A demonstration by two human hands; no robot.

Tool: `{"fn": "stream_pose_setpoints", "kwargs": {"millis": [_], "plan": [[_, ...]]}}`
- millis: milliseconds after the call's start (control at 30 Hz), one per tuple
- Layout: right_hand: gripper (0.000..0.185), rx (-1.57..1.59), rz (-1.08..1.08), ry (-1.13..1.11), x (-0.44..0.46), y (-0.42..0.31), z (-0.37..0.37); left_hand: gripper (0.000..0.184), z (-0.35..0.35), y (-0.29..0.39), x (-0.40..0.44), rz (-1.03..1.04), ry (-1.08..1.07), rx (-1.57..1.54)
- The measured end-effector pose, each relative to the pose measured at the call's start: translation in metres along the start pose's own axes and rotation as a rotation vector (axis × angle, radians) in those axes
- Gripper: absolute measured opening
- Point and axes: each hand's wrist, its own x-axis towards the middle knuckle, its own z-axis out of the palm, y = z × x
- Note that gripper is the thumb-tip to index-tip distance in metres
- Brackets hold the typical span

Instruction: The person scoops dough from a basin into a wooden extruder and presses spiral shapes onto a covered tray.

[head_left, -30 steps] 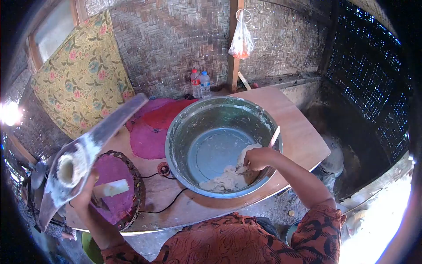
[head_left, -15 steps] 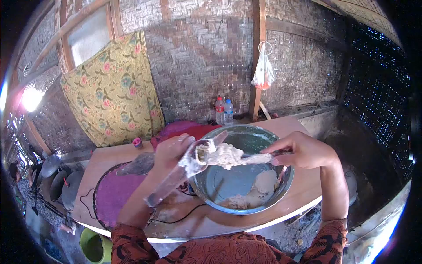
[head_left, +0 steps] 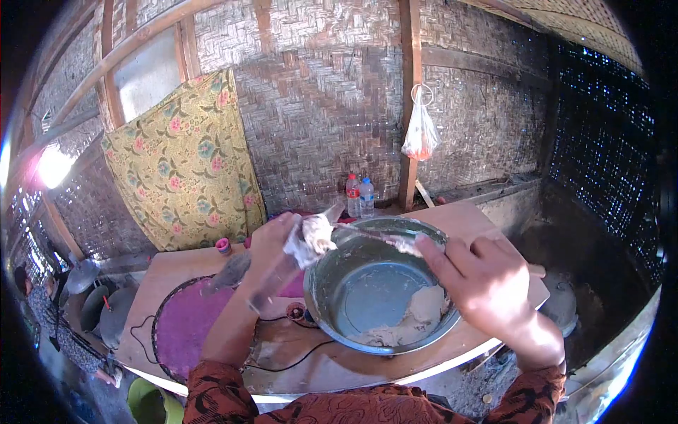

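1. Two hands are in use: the left hand (head_left: 270,240) near the middle of the frame and the right hand (head_left: 491,279) at centre right.
2. The left hand's fingers wrap round one long, narrow tool (head_left: 300,252), slanted and blurred; some fingertips are hidden behind it.
3. The right hand's fingers are curled, thumb and fingers pinching one thin implement (head_left: 378,235), smeared with pale dough near the fingertips; its far end points at the tool, and whether they touch is unclear.
4. One lump of dough (head_left: 318,230) sits at the tool's mouth, above the basin's left rim.
5. One large metal basin (head_left: 371,293) stands at centre; a second mass of dough (head_left: 426,305) lies in its lower right part, the rest of its floor showing.
6. The basin's near rim lies close to the front edge of the table (head_left: 279,353); bare wood shows between basin and mat, crossed by one dark cord (head_left: 304,359), and above the mat at left.
7. One round purple mat (head_left: 191,332) with a dark rim lies at left, reaching near the front edge.
8. Two bottles, one red-capped (head_left: 353,196) and one blue-capped (head_left: 366,199), stand behind the basin; one small pink container (head_left: 223,246) stands left of them.
9. One hanging bag (head_left: 421,134), upper right of centre, holds something orange-red.
10. One green bucket (head_left: 146,399) is at lower left, below the table.
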Motion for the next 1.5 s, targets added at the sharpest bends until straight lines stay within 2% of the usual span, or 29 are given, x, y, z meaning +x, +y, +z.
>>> {"fn": "stream_pose_setpoints", "kwargs": {"millis": [33, 100, 133, 233, 267, 333, 400, 433, 467, 500, 533, 567, 600, 667, 800, 833, 900, 967, 1000, 1067, 1133, 1167, 1200, 1233, 1300, 1367, 1400, 1467, 1500], "plan": [[0.036, 0.033, 0.005, 0.079, 0.001, 0.005, -0.001, 0.035, 0.004, 0.001, 0.004, 0.012, -0.008, 0.0], [0.039, 0.039, -0.008, -0.016, 0.009, -0.005, 0.013, 0.031, 0.02, 0.01, 0.003, 0.176, 0.136, -0.011], [0.041, 0.03, -0.04, -0.095, 0.015, -0.012, 0.023, 0.031, 0.023, 0.018, 0.003, 0.183, 0.13, -0.02], [0.041, -0.031, -0.07, -0.043, 0.013, -0.029, 0.037, 0.032, 0.024, 0.03, 0.008, 0.261, 0.207, -0.17], [0.041, -0.054, -0.078, -0.01, 0.011, -0.034, 0.039, 0.032, 0.024, 0.029, 0.008, 0.261, 0.212, -0.169], [0.04, -0.009, -0.055, 0.039, 0.0, -0.027, 0.035, 0.034, 0.02, 0.022, 0.007, 0.056, 0.141, -0.344], [0.042, 0.152, 0.144, 0.003, -0.014, -0.01, 0.016, 0.038, 0.026, -0.005, 0.011, 0.013, 0.099, -0.058], [0.04, 0.258, 0.273, 0.06, -0.022, -0.005, 0.024, 0.039, 0.026, -0.007, 0.009, 0.023, 0.193, -0.218], [0.04, 0.251, 0.271, 0.066, -0.02, -0.006, 0.036, 0.039, 0.027, -0.008, 0.009, 0.037, 0.285, -0.38], [0.039, 0.404, 0.4, 0.142, -0.018, -0.01, 0.052, 0.039, 0.034, -0.006, 0.011, 0.042, 0.286, -0.381], [0.037, 0.564, 0.533, 0.212, -0.019, -0.016, 0.071, 0.038, 0.046, -0.001, 0.011, -0.158, 0.233, -0.905], [0.031, 0.732, 0.614, 0.211, -0.02, -0.025, 0.096, 0.037, 0.051, -0.001, 0.013, -0.251, 0.184, -1.165], [0.031, 0.729, 0.618, 0.216, -0.019, -0.036, 0.111, 0.036, 0.055, -0.001, 0.015, -0.365, 0.16, -1.422], [0.027, 0.943, 0.794, 0.271, -0.018, -0.063, 0.127, 0.033, 0.057, -0.004, 0.023, -0.009, 0.266, -0.149], [0.025, 1.243, 0.774, 0.238, -0.026, -0.082, 0.12, 0.036, 0.06, -0.021, 0.027, -0.112, 0.345, -0.058], [0.024, 1.319, 0.848, 0.197, -0.027, -0.073, 0.12, 0.037, 0.064, -0.021, 0.025, -0.065, 0.349, 0.013], [0.022, 1.411, 0.947, 0.202, -0.025, -0.06, 0.134, 0.03, 0.089, -0.028, 0.021, -0.136, 0.348, -0.457], [0.023, 1.422, 0.948, 0.173, -0.021, -0.07, 0.131, 0.028, 0.064, -0.004, 0.02, -0.015, 0.312, -0.197], [0.023, 1.431, 0.934, 0.156, -0.017, -0.072, 0.131, 0.028, 0.059, -0.001, 0.023, -0.017, 0.316, -0.199], [0.023, 1.343, 0.879, 0.121, -0.022, -0.078, 0.131, 0.025, 0.055, 0.0, 0.024, -0.083, 0.208, -0.471], [0.022, 1.754, 0.811, -0.114, -0.029, -0.068, 0.118, 0.025, 0.066, -0.022, 0.025, -0.023, 0.274, -0.401], [0.02, 1.836, 0.881, -0.386, -0.031, -0.047, 0.109, 0.026, 0.067, -0.033, 0.024, 0.046, 0.317, -0.147], [0.02, 1.839, 0.885, -0.382, -0.032, -0.032, 0.111, 0.028, 0.068, -0.039, 0.023, 0.115, 0.355, 0.104], [0.019, 1.732, 0.818, -0.376, -0.033, -0.019, 0.113, 0.033, 0.052, -0.029, 0.024, 0.24, 0.379, 0.183], [0.019, 1.633, 0.766, -0.381, -0.025, -0.008, 0.11, 0.031, 0.024, 0.001, 0.024, 0.324, 0.222, 0.087], [0.022, 0.666, 0.351, -0.058, -0.006, -0.01, 0.092, 0.03, 0.018, 0.019, 0.027, 0.322, 0.109, 0.07], [0.022, 0.675, 0.353, -0.069, 0.0, -0.02, 0.086, 0.029, 0.019, 0.025, 0.027, 0.324, 0.088, 0.012], [0.036, 0.143, 0.083, -0.001, 0.01, -0.04, 0.079, 0.028, 0.023, 0.024, 0.024, 0.321, 0.068, -0.043], [0.04, 0.046, 0.02, 0.011, 0.009, -0.047, 0.078, 0.028, 0.028, 0.022, 0.02, 0.325, 0.027, -0.071]]}}
